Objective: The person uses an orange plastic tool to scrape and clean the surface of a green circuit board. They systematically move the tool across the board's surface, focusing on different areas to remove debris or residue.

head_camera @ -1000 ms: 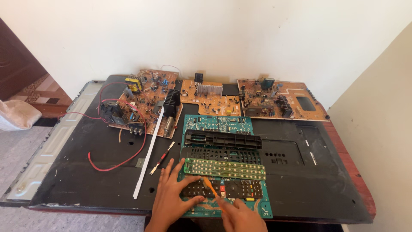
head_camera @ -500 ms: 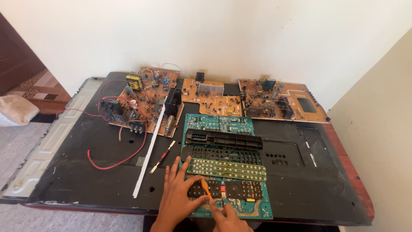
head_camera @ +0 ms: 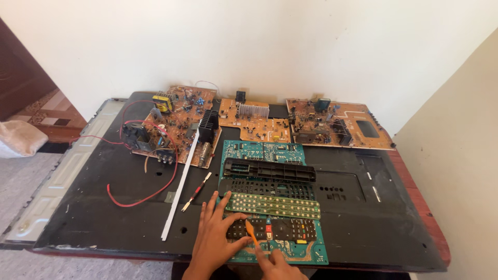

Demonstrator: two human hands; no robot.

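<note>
My left hand [head_camera: 213, 239] lies flat with fingers spread at the left end of a black remote control [head_camera: 282, 229] that rests on a teal circuit board [head_camera: 263, 152]. My right hand [head_camera: 278, 265], at the frame's bottom edge, grips a small orange pry tool [head_camera: 251, 232] whose tip touches the remote near its left part. Above the remote lie a strip of green keypad circuit board [head_camera: 273, 205], a black perforated remote cover [head_camera: 267, 188] and a black remote back shell [head_camera: 269, 170].
All this sits on a large black panel [head_camera: 104, 207] laid on a table. Three brown circuit boards [head_camera: 179, 122] [head_camera: 254, 120] [head_camera: 337, 123] line the far edge. A red wire [head_camera: 139, 194], a white strip [head_camera: 180, 186] and a small screwdriver [head_camera: 196, 192] lie to the left.
Both hands have slid slightly toward me and down in the view. The orange tool stays against the black remote, and my left hand remains pressed beside it.
</note>
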